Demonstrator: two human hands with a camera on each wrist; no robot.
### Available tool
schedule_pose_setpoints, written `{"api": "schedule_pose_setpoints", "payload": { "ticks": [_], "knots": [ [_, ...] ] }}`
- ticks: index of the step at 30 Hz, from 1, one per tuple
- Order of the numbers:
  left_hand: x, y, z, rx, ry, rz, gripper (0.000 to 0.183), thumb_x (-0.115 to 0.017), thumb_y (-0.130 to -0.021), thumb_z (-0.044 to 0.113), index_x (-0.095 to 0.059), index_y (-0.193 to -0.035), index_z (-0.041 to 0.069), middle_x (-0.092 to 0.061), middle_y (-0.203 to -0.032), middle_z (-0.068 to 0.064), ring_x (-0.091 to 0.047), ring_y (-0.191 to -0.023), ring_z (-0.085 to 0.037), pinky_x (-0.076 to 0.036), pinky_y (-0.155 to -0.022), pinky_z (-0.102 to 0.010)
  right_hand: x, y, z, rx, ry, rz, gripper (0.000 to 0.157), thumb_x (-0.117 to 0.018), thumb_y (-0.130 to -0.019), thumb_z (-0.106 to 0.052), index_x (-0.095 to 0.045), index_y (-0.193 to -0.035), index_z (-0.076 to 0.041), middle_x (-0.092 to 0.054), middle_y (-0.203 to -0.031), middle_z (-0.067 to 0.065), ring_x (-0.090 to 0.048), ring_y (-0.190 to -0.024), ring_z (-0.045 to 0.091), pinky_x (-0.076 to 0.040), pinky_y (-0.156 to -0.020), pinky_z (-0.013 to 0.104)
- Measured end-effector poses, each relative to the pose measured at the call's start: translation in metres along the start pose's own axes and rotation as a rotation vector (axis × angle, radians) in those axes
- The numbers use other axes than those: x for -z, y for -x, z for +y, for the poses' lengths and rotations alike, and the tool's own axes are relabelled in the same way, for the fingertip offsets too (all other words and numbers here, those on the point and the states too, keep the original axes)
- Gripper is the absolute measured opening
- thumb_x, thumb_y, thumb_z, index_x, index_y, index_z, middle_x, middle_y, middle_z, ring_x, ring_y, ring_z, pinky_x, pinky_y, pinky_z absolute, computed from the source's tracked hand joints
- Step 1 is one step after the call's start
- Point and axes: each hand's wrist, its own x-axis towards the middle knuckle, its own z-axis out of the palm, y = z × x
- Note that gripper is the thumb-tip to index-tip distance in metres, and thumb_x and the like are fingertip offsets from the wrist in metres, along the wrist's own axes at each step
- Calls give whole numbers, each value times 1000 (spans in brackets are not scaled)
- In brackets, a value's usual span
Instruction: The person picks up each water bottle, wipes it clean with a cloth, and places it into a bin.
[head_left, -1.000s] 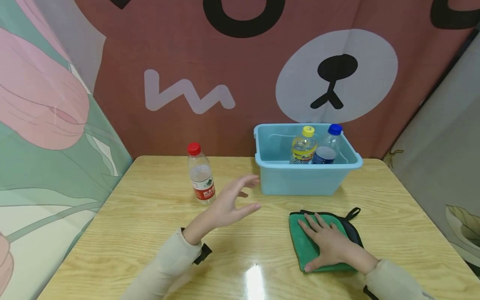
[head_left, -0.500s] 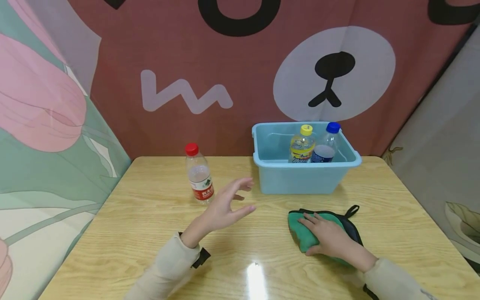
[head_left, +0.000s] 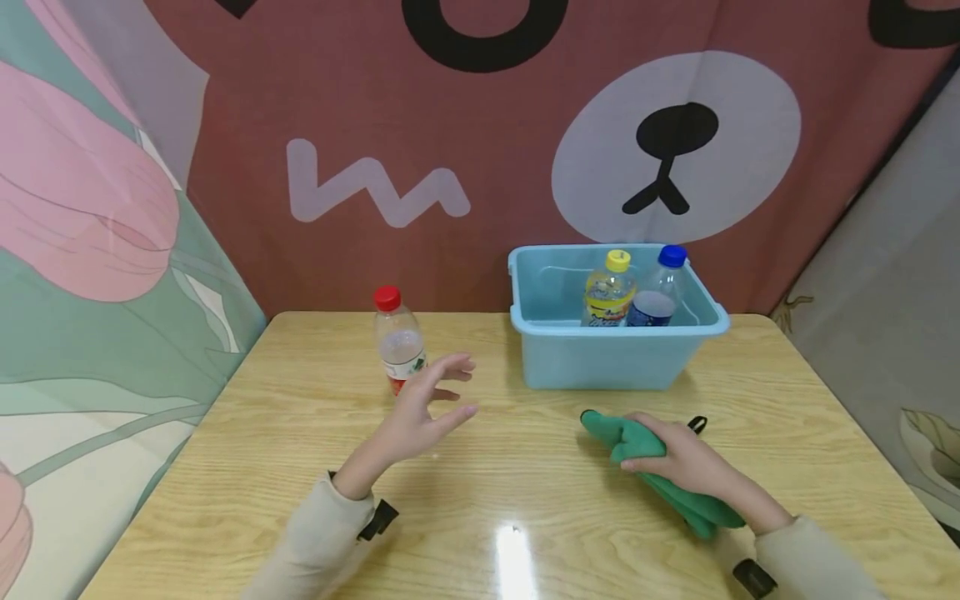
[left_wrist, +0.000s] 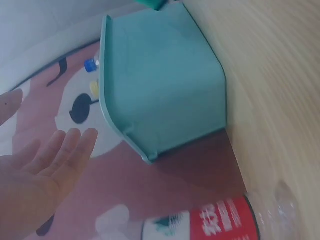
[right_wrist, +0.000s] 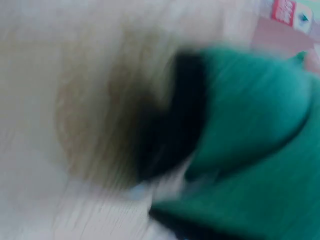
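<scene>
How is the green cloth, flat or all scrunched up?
Scrunched up: the green cloth is bunched in the right hand, with folded bits poking out on both sides.

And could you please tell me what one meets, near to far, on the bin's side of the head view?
Beige sleeve, right hand gripping green cloth, light blue bin with yellow-capped bottle and blue-capped bottle inside, reddish backdrop.

A wooden table (head_left: 277,408) holds a blue bin (head_left: 600,358) near its far edge and, at left, an upright red-capped bottle (head_left: 402,340).
</scene>
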Motion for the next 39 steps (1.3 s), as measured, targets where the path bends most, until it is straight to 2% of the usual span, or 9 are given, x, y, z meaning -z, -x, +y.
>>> {"api": "schedule_pose_setpoints", "payload": {
  "ticks": [6, 10, 15, 17, 23, 30, 34, 37, 39],
  "knots": [
    [12, 10, -5, 25, -2, 36, 54, -66, -80, -3, -42, -129, -1, -53, -119, -17, -53, -105, -33, -53, -75, -40, 8, 2, 6, -61, -134, 95, 55, -63, -87, -25, -42, -132, -3, -50, -127, 14, -47, -113, 24, -45, -86, 36],
    [18, 14, -6, 33, 0, 63, 54, -65, -80, -4, -42, -129, -2, -53, -119, -17, -54, -104, -32, -52, -76, -44, 12, 4, 5, -85, -228, 129, 56, -58, -90, -21, -34, -137, -2, -44, -132, 18, -42, -114, 4, -41, -87, 21],
    [27, 18, -6, 2, 7, 175, 51, -64, -77, -12, -46, -124, -6, -57, -111, -18, -56, -98, -27, -54, -74, -36, 16, 7, 3, -63, -345, 161, 58, -53, -93, -12, -24, -141, 3, -39, -133, 23, -38, -108, -11, -38, -83, 10],
    [31, 19, -7, -17, 16, 236, 50, -63, -75, -16, -46, -121, -9, -57, -108, -21, -57, -97, -25, -54, -73, -31, 16, 8, 3, -46, -393, 178, 56, -51, -93, -9, -23, -140, 4, -38, -133, 18, -38, -108, -11, -38, -83, 9],
    [43, 19, -9, -41, 51, 397, 47, -59, -74, -21, -45, -119, -16, -53, -104, -30, -56, -97, -17, -51, -74, -20, 17, 10, 3, -12, -484, 224, 53, -48, -94, -5, -23, -140, 6, -38, -124, -21, -38, -110, -11, -37, -85, 8],
    [54, 17, -16, -53, 37, 544, 48, -60, -71, -24, -46, -116, -18, -55, -104, -24, -55, -97, -15, -51, -74, -18, 16, 10, -2, 11, -495, 263, 52, -48, -93, 0, -24, -138, 9, -40, -120, -25, -41, -107, -9, -38, -82, 8],
    [57, 10, -6, 15, -63, 603, 47, -65, -69, -21, -49, -114, -19, -54, -104, -22, -53, -97, -27, -49, -75, -14, 17, 11, -4, 10, -499, 278, 52, -47, -92, 1, -24, -138, 10, -41, -120, -26, -41, -107, -9, -38, -82, 8],
    [60, 7, -9, 117, -122, 615, 51, -70, -71, -13, -48, -117, -17, -52, -109, -27, -49, -101, -35, -50, -79, -25, 18, 11, -5, 12, -505, 286, 52, -47, -93, 1, -24, -138, 8, -41, -120, -26, -41, -107, -9, -38, -82, 8],
    [62, 8, -21, 182, -135, 608, 56, -72, -73, -5, -47, -121, -14, -49, -114, -27, -47, -105, -35, -48, -83, -35, 18, 11, -6, 26, -505, 292, 51, -46, -93, 2, -25, -139, 7, -42, -120, -26, -42, -107, -9, -38, -82, 8]
  ]
}}
